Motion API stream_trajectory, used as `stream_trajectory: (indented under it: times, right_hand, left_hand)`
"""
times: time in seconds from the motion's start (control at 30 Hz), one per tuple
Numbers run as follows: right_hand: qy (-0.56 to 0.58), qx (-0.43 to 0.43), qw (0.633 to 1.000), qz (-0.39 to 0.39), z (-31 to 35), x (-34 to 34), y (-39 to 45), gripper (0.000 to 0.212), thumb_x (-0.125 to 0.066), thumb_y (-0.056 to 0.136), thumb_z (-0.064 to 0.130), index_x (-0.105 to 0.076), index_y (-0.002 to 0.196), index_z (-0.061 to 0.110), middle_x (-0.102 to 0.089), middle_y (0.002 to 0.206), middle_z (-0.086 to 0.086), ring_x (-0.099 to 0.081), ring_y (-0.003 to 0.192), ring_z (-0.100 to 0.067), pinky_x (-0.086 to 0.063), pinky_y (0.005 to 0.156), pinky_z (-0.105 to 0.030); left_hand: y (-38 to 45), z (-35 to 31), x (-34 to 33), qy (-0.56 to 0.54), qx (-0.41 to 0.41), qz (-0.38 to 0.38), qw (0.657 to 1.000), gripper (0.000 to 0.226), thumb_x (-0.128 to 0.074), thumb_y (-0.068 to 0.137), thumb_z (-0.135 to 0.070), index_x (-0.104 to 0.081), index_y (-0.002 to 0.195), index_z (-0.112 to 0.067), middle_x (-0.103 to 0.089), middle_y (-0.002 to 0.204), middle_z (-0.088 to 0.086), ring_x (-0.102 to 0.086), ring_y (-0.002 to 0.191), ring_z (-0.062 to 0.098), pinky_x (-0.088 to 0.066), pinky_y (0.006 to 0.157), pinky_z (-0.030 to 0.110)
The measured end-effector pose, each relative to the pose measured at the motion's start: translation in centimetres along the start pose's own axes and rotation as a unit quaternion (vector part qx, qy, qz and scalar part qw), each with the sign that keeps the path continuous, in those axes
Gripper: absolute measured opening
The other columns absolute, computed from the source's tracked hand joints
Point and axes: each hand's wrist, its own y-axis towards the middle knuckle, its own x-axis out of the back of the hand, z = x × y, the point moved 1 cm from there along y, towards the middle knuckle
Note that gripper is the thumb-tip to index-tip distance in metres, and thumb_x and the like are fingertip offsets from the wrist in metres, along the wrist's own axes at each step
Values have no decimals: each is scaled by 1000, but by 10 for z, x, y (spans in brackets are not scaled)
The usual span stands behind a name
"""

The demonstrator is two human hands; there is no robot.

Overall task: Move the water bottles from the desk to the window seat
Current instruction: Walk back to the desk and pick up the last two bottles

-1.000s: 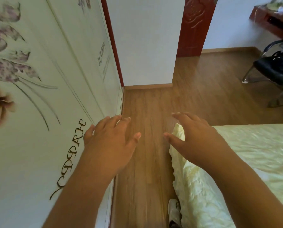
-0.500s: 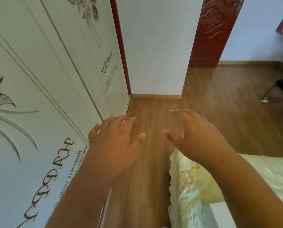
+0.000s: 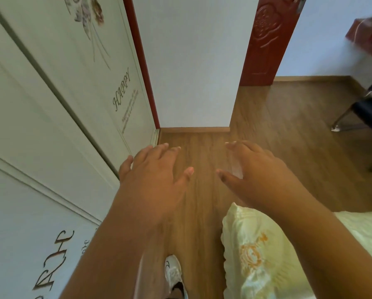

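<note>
No water bottle shows in this view. My left hand [image 3: 152, 180] is stretched forward over the wooden floor, palm down, fingers spread and relaxed, holding nothing. My right hand [image 3: 256, 175] reaches forward beside it, fingers loosely bent, also empty. A corner of the reddish desk [image 3: 362, 33] appears at the top right edge, blurred. The window seat is out of view.
White wardrobe doors [image 3: 51, 126] with flower prints run along my left. A bed with a pale yellow cover [image 3: 256, 251] sits at lower right. A white wall corner [image 3: 193, 72] and a red door [image 3: 269, 39] stand ahead. A black chair [image 3: 370, 111] is at right. My shoe [image 3: 173, 275] is below.
The view has moved forward along the passage between wardrobe and bed; the wall corner and door are nearer. Both hands stay outstretched and empty.
</note>
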Motion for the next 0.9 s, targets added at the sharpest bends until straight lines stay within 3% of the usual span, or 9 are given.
stream_trajectory:
  times: [0.4, 0.57, 0.9]
  right_hand:
    - [-20, -57, 997, -40, 55, 8, 140, 70, -49, 92, 67, -33, 151, 34, -38, 156, 13, -41, 140, -16, -37, 111, -40]
    - [-15, -97, 993, -62, 45, 21, 181, 73, -50, 90, 69, -29, 153, 37, -36, 158, 12, -40, 142, -17, -36, 113, -44]
    - [13, -93, 993, -67, 3, 33, 286, 73, -51, 91, 68, -28, 153, 39, -34, 158, 15, -38, 143, -15, -35, 114, -43]
  left_hand:
    - [165, 65, 41, -3, -76, 0, 997, 68, -24, 96, -71, -18, 156, -41, -19, 165, -13, -14, 153, 15, -15, 121, 49]
    - [214, 75, 52, -7, -74, -4, 997, 68, -23, 95, -71, -20, 156, -41, -20, 165, -13, -16, 152, 15, -18, 121, 50]
    - [314, 41, 55, 0, -81, -16, 997, 64, -25, 96, -70, -22, 154, -44, -21, 164, -15, -14, 152, 12, -17, 123, 49]
